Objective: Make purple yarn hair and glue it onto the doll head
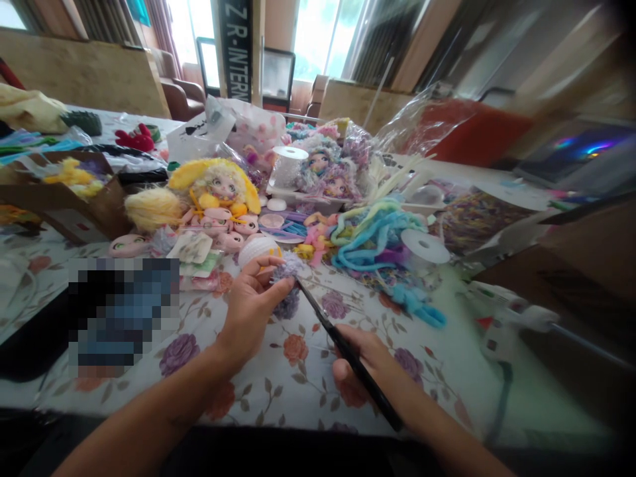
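My left hand (253, 298) pinches a fluffy lavender yarn piece (287, 306) between thumb and fingers, above the flowered tablecloth. In my right hand (365, 358) lies a long, slim black tool (318, 311), slanting up to the left. Its narrow tip meets the yarn piece beside my left thumb; whether it grips the yarn I cannot tell. The tool's thicker end runs back under my right wrist. Just behind my left hand sits a white ball-shaped piece (258, 250), partly covered by my fingers.
Behind are a yellow-eared doll (221, 185), several loose doll faces (213, 222), blue-green yarn (362, 232) and a white spool (424, 246). A cardboard box (64, 205) stands left. A glue gun (501, 318) and a dark box (566, 265) are right. A pixelated patch covers something at left.
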Demonstrator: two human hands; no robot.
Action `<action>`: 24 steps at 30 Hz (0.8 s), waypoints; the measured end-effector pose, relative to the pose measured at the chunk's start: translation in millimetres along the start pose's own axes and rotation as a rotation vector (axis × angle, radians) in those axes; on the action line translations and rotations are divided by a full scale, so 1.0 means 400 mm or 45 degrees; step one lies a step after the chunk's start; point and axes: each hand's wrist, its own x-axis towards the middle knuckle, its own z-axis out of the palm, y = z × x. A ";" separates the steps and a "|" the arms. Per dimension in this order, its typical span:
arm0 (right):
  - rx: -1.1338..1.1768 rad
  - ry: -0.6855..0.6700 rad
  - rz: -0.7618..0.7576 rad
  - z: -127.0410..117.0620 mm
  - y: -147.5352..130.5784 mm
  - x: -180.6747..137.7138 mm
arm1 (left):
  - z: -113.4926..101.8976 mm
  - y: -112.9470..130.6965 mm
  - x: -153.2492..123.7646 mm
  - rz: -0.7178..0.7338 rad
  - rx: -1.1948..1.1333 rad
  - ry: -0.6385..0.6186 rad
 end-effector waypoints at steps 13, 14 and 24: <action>-0.035 0.003 0.047 0.006 -0.026 0.003 | 0.003 0.002 -0.002 0.029 -0.001 -0.007; -0.041 0.004 0.035 0.004 -0.023 0.000 | 0.003 0.002 -0.002 0.030 -0.001 -0.006; -0.011 0.050 -0.001 0.011 -0.001 0.001 | 0.003 0.005 -0.004 0.030 0.007 -0.015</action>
